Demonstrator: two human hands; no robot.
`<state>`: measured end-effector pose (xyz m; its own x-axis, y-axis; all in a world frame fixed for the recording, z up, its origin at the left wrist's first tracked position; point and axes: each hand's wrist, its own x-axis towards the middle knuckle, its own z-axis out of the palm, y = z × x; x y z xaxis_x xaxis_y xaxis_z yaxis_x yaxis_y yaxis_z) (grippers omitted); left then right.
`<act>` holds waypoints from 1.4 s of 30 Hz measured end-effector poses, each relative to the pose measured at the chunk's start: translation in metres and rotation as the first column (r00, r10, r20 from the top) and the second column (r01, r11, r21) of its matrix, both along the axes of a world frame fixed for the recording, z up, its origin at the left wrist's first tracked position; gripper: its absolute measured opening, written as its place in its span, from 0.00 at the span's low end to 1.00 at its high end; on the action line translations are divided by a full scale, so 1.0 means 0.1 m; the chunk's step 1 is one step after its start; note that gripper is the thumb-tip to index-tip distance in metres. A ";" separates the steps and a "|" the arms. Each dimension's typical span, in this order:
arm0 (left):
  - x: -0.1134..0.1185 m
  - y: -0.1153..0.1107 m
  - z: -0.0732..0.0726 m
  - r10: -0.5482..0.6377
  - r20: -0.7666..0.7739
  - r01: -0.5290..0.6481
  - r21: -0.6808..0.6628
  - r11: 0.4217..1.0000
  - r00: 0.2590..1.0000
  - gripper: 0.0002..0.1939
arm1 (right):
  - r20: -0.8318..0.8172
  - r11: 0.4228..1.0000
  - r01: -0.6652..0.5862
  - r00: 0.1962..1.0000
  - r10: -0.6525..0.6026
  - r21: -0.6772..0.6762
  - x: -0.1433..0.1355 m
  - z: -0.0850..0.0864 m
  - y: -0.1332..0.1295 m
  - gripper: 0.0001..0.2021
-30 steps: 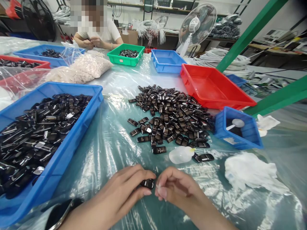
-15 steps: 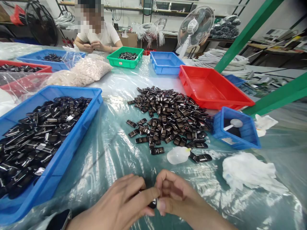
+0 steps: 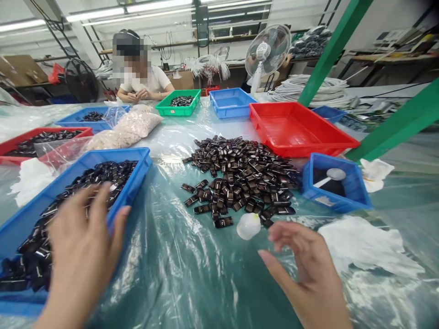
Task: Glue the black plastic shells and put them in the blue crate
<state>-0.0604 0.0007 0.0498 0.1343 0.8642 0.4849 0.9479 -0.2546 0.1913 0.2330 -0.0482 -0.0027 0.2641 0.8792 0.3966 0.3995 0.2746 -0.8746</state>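
Note:
My left hand (image 3: 85, 242), a little blurred, is over the large blue tray (image 3: 139, 183) of dark glossy parts (image 3: 41, 228), its fingers apart and nothing visible in it. At the right, my right hand (image 3: 305, 265) hovers above the plastic-covered table with thumb and fingers spread, holding nothing. Just beyond its fingertips lies a small translucent white bottle (image 3: 248, 226). A heap of small black-brown parts (image 3: 240, 173) spreads over the middle of the table. Beside the heap stands a small blue bin (image 3: 339, 201) with a white spoon (image 3: 331, 177) and dark contents.
White crumpled cloth (image 3: 370, 242) lies at the right. Farther back are a red tray (image 3: 302, 128), a blue tray (image 3: 231, 103), a green tray (image 3: 178, 104) with parts, and a bag of pale pieces (image 3: 133, 125). A person (image 3: 146, 84) sits across the table. Green posts (image 3: 329, 59) rise at the right.
My hands have parted. The left moved to the blue tray and no longer shows the black part; the right moved right and opened. The bottle has turned slightly, and the view has tilted up.

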 end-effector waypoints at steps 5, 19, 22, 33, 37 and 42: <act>0.55 0.14 -0.37 -0.369 -0.105 0.345 -0.190 0.919 0.924 0.15 | 0.063 0.973 -0.079 0.994 0.094 -0.215 0.04 -0.18 0.17 0.27; 0.68 0.23 -0.56 -0.365 0.370 0.479 -0.290 0.828 0.854 0.11 | 0.098 0.921 -0.123 0.980 0.171 -0.370 0.06 -0.18 0.22 0.19; 0.72 0.17 -0.54 -0.247 0.515 0.467 -0.357 0.809 0.821 0.09 | 0.127 0.921 -0.121 0.976 0.179 -0.371 0.05 -0.14 0.22 0.14; 0.80 0.15 -0.51 0.079 0.829 0.588 -0.455 0.669 0.553 0.16 | 0.175 0.899 -0.169 0.950 0.257 -0.404 0.06 -0.14 0.19 0.13; 0.78 0.14 -0.53 0.121 0.817 0.555 -0.484 0.677 0.564 0.15 | 0.166 0.882 -0.190 0.944 0.284 -0.432 0.07 -0.14 0.17 0.14; 0.77 0.12 -0.55 0.092 0.802 0.573 -0.496 0.653 0.590 0.18 | 0.186 0.882 -0.185 0.939 0.289 -0.434 0.07 -0.15 0.16 0.14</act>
